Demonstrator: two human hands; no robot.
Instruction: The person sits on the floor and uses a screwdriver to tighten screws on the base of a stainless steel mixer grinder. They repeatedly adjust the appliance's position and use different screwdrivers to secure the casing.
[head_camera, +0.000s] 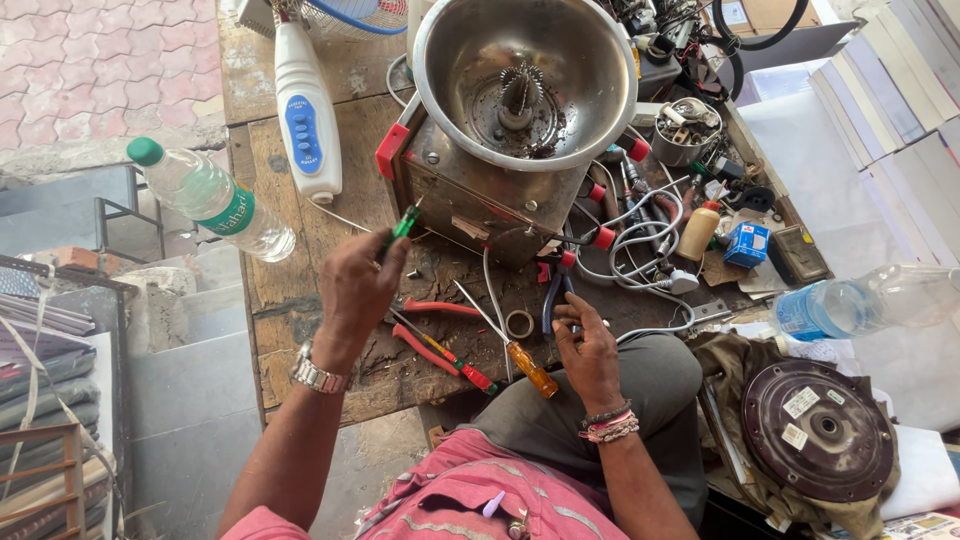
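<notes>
A green-handled screwdriver (404, 222) sits in the left hand (358, 290), whose fingers are clamped around the handle; its long axis slants up and away from the hand toward the lower left corner of the metal machine (490, 190), and the tip, too thin to see clearly, seems to end right at that corner, near the red corner piece (391, 150). The left hand is the nearer of the two to the machine's body. The right hand (585, 350) is lower, in front of the machine, with its fingers closed on blue-handled pliers (556, 292) whose handles run up from the hand toward the machine's front edge; I cannot tell whether the pliers' nose grips anything. The machine is a steel box topped by a wide steel bowl (525, 75) with a toothed spindle at its centre, and it stands on a worn wooden bench (290, 290). Just in front of the machine, between the two hands, lie red-handled pliers (425, 325), an orange-handled screwdriver (528, 366) and a small roll of tape (519, 323). Left of the machine lies a white handheld device (306, 105) with a blue panel, and farther left a clear plastic bottle (210, 198) with a green cap on its side. Right of the machine are tangled white wires (645, 235), a small bottle (699, 230), a small blue box (747, 244), and well off to the lower right a dark round disc (818, 428) on cloth.
</notes>
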